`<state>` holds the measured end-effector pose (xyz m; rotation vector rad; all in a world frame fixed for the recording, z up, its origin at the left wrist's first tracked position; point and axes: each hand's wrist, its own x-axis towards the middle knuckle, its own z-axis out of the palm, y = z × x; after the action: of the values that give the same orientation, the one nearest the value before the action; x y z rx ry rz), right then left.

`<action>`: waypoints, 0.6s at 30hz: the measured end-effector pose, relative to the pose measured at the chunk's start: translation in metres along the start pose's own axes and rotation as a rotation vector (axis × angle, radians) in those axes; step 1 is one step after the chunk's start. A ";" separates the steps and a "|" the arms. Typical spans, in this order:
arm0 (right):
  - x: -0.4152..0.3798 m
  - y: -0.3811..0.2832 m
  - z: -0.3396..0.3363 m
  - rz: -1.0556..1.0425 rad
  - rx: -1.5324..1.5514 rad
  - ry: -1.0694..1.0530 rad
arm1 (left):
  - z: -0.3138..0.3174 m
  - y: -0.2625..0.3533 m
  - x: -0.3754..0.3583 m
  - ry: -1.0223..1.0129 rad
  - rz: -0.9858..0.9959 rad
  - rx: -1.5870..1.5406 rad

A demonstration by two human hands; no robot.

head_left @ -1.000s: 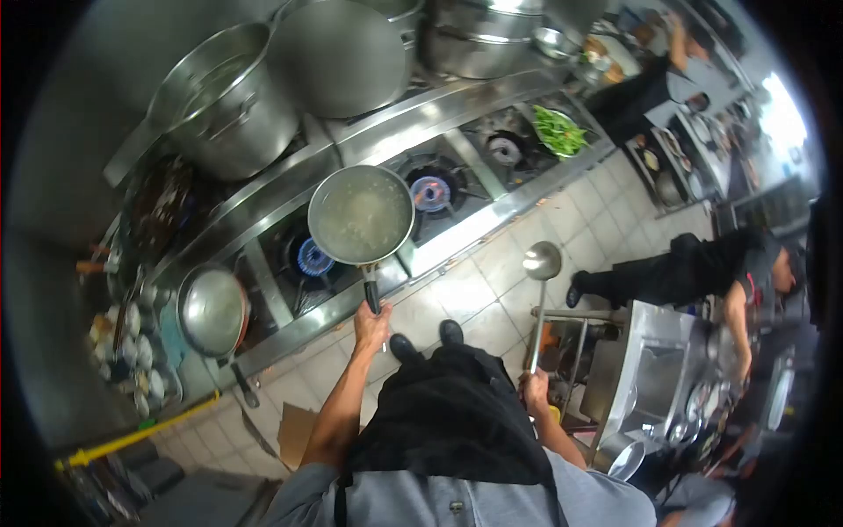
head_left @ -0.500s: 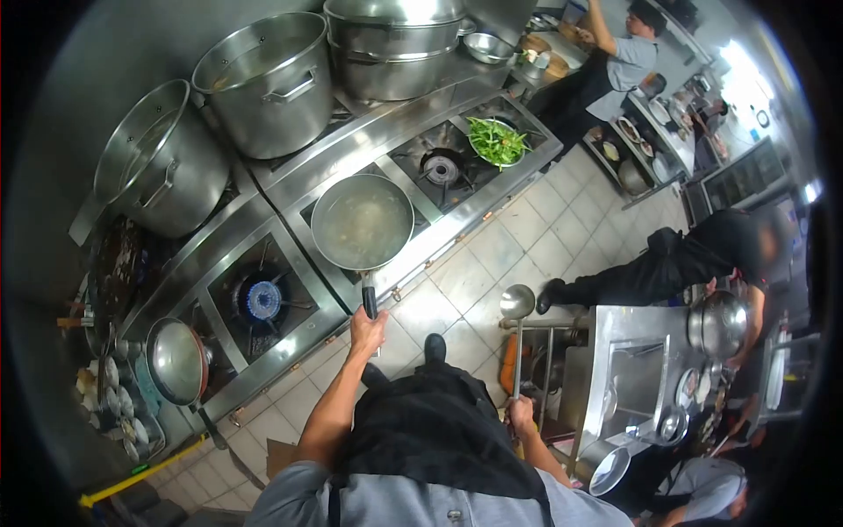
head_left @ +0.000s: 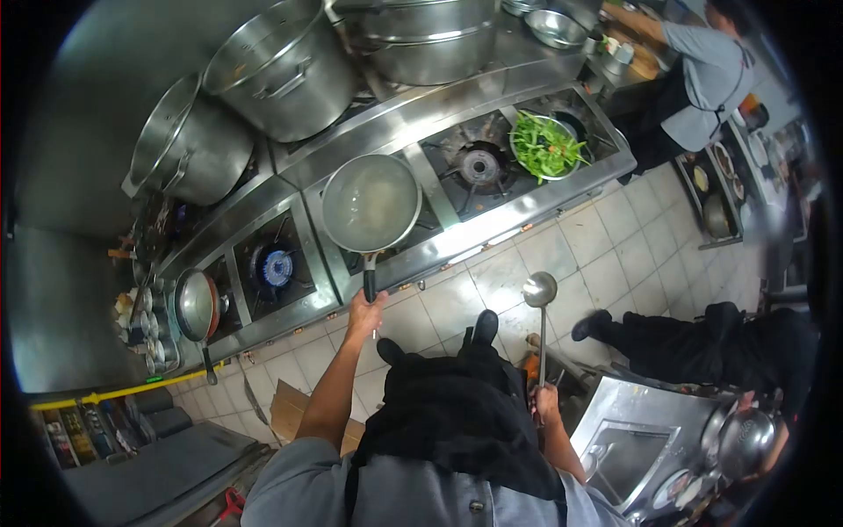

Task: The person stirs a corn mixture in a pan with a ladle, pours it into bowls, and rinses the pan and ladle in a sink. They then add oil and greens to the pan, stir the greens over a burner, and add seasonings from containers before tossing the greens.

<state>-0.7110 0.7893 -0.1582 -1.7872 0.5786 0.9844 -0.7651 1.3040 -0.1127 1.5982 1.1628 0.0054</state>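
Observation:
My left hand (head_left: 366,314) grips the black handle of a steel pan (head_left: 371,204) holding pale liquid. The pan sits over the middle burner of the steel stove range (head_left: 457,233). My right hand (head_left: 545,406) holds the long handle of a steel ladle (head_left: 539,291), bowl up, over the tiled floor at my right side. I wear a black apron and a grey shirt.
A lit burner (head_left: 277,266) glows blue left of the pan, beside a small pan (head_left: 197,306) and condiment cups (head_left: 140,316). A bowl of green vegetables (head_left: 544,147) sits on the right burner. Large stockpots (head_left: 285,61) stand behind. Other people work at right by a steel counter (head_left: 645,439).
The view has shifted; the pan stays in my left hand over the middle burner. The ladle in my right hand has stayed upright, drifting slightly right.

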 end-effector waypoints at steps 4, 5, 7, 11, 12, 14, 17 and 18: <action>0.021 -0.042 -0.017 0.066 0.030 -0.007 | 0.012 0.012 0.001 0.056 -0.037 -0.100; 0.037 -0.041 -0.023 0.095 -0.005 -0.032 | 0.017 0.016 -0.001 0.042 -0.022 -0.099; 0.062 -0.038 -0.024 0.076 0.016 -0.040 | 0.028 0.042 -0.008 0.839 0.760 0.933; 0.100 -0.044 -0.018 0.185 0.052 -0.063 | 0.138 0.144 0.005 0.310 0.776 0.417; 0.104 -0.047 -0.015 0.185 0.057 -0.062 | 0.181 0.151 0.029 0.021 0.615 0.173; 0.110 -0.049 -0.016 0.186 0.058 -0.136 | 0.281 0.152 0.099 -0.280 0.427 -0.094; 0.108 -0.045 -0.014 0.257 0.112 -0.149 | 0.389 0.235 0.121 -0.520 -0.174 -0.809; 0.105 -0.043 -0.013 0.258 0.095 -0.154 | 0.423 0.236 0.145 -0.517 -0.200 -1.047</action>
<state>-0.6154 0.8002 -0.2200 -1.5626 0.7579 1.2378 -0.3044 1.1081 -0.1812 0.5013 0.6933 0.0575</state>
